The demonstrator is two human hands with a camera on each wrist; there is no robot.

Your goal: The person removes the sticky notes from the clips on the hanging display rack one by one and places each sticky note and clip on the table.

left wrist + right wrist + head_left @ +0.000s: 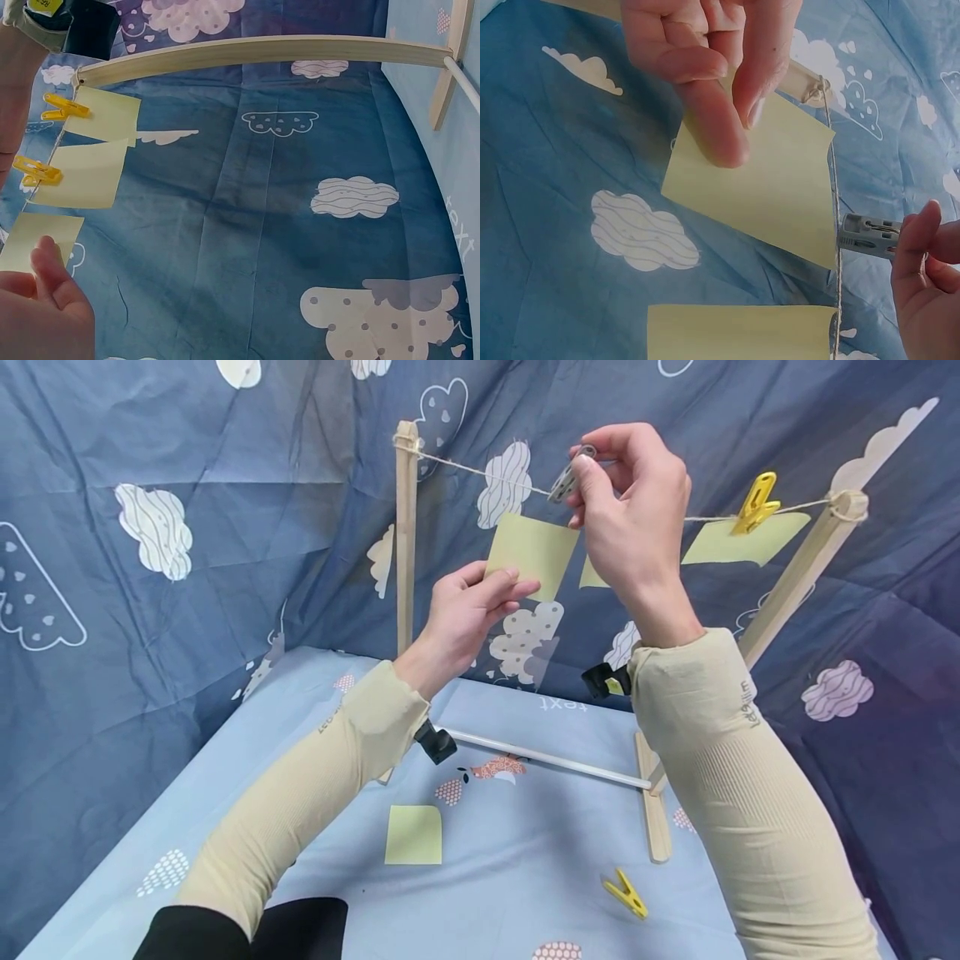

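My left hand point(468, 610) pinches a pale yellow square of paper point(536, 552) between thumb and fingers, just below the string point(465, 466). In the right wrist view the paper's edge lies along the string. My right hand point(637, 506) grips a grey clothespin point(866, 235) by its handle end, its nose right at the string beside the paper. Farther right along the string hang two more yellow papers, one point(105, 116) near the post and another point(82, 174) beside the held one, each clipped by a yellow clothespin point(66, 107).
Two wooden posts point(406, 527) carry the string, and a white rod point(540, 756) joins their bases low down. On the light blue cloth lie a loose yellow paper point(414, 835) and a yellow clothespin point(625, 893). A dark blue cloud-patterned cloth point(225, 568) hangs behind.
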